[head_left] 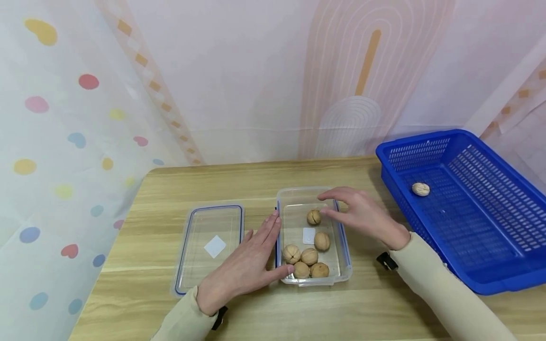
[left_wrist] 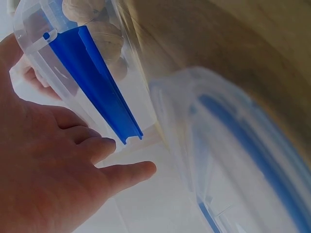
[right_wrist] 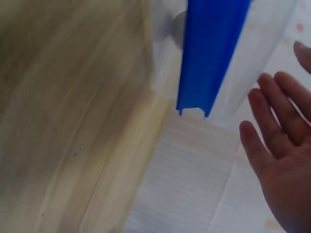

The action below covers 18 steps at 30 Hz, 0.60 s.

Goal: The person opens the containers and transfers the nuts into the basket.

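Note:
A clear plastic food container with blue side clips holds several walnuts, most of them gathered at its near end. My left hand rests along the container's left side, fingers extended and thumb over the near rim. Over the right rim reaches my right hand, its thumb and fingers spread apart beside a walnut near the far end. Nothing is between those fingers. In the left wrist view a blue clip hangs down beside the left hand. The right wrist view shows the right hand with fingers slightly bent.
Left of the container lies its clear lid with a blue seal, flat on the wooden table. A blue plastic basket stands at the right, with one walnut inside. A patterned cloth hangs behind the table.

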### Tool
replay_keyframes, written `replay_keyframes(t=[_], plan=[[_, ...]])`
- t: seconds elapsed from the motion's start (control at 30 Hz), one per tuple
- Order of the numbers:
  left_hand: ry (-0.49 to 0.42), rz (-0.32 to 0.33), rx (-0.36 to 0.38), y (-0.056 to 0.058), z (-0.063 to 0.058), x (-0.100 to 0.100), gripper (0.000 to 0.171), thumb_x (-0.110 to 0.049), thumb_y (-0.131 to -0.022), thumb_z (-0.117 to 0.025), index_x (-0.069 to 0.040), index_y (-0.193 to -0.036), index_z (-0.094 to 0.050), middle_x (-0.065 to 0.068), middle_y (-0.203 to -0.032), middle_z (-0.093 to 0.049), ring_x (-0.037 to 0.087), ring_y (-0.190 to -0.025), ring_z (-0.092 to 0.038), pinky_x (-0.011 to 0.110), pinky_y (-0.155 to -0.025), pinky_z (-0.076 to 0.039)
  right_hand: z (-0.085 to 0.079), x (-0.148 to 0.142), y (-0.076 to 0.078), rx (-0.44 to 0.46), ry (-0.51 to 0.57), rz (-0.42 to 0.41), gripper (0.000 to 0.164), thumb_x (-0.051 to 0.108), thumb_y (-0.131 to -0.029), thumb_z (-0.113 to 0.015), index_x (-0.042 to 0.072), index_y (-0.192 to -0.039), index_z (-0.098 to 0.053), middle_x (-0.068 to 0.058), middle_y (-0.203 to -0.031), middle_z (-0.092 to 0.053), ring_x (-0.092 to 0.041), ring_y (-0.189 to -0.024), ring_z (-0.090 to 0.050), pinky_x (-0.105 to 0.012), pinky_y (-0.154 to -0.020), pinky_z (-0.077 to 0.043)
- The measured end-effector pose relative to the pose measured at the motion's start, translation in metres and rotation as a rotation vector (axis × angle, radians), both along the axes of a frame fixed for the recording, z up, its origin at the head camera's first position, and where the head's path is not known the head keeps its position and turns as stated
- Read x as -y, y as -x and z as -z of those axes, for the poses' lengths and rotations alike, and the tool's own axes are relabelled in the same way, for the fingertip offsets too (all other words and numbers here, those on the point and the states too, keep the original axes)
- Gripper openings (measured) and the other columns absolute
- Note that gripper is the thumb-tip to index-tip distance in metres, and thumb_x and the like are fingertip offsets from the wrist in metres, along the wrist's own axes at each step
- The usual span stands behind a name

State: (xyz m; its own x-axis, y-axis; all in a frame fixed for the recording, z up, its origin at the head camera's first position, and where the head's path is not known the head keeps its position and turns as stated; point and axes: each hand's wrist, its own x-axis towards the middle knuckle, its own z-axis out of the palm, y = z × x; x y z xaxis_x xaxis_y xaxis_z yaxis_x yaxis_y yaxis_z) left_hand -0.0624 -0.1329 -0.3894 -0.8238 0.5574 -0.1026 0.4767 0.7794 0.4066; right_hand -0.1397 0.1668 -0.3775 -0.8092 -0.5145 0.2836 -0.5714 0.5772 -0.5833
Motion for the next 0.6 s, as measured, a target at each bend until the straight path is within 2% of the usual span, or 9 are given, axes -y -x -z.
replay_keyframes(t=[0.23, 0.37, 0.5, 0.6], plan=[[-0.002, 0.004, -0.01, 0.001, 0.0, -0.001, 0.105, -0.068, -0.096, -0.057, -0.002, -0.165, -0.012, 0.007, -0.173, 0.003, 0.022, -0.158, -0.006, 0.064, -0.121, -0.023, 0.007, 0.004, 0.01, -0.065, -0.054, -0.096, 0.035, 0.022, -0.091, -0.082, 0.005, -0.12, -0.076, -0.009, -0.12, -0.075, -0.03, -0.115, -0.069, -0.05, -0.099, -0.054], [-0.004, 0.003, -0.011, 0.001, 0.0, -0.001, 0.105, -0.068, -0.096, -0.058, -0.002, -0.165, -0.013, 0.007, -0.173, 0.003, 0.022, -0.159, -0.007, 0.064, -0.121, -0.023, 0.012, 0.007, 0.015, -0.093, -0.093, -0.134, 0.034, 0.02, -0.089, -0.083, 0.002, -0.117, -0.077, -0.01, -0.115, -0.076, -0.03, -0.111, -0.07, -0.053, -0.105, -0.05], [-0.007, 0.0, -0.017, 0.0, 0.001, 0.0, 0.106, -0.068, -0.096, -0.058, -0.002, -0.165, -0.014, 0.008, -0.174, 0.0, 0.023, -0.158, -0.008, 0.064, -0.12, -0.024, 0.016, 0.011, 0.019, -0.09, -0.152, -0.148, 0.034, 0.02, -0.089, -0.084, 0.001, -0.116, -0.076, -0.01, -0.114, -0.076, -0.029, -0.111, -0.07, -0.057, -0.114, -0.04], [-0.011, -0.002, -0.017, -0.001, 0.001, 0.0, 0.106, -0.068, -0.095, -0.059, -0.002, -0.165, -0.014, 0.008, -0.174, 0.0, 0.022, -0.158, -0.008, 0.063, -0.121, -0.024, 0.018, 0.013, 0.02, -0.062, -0.187, -0.134, 0.037, 0.022, -0.089, -0.084, 0.001, -0.118, -0.076, -0.01, -0.115, -0.076, -0.028, -0.112, -0.069, -0.054, -0.11, -0.045]])
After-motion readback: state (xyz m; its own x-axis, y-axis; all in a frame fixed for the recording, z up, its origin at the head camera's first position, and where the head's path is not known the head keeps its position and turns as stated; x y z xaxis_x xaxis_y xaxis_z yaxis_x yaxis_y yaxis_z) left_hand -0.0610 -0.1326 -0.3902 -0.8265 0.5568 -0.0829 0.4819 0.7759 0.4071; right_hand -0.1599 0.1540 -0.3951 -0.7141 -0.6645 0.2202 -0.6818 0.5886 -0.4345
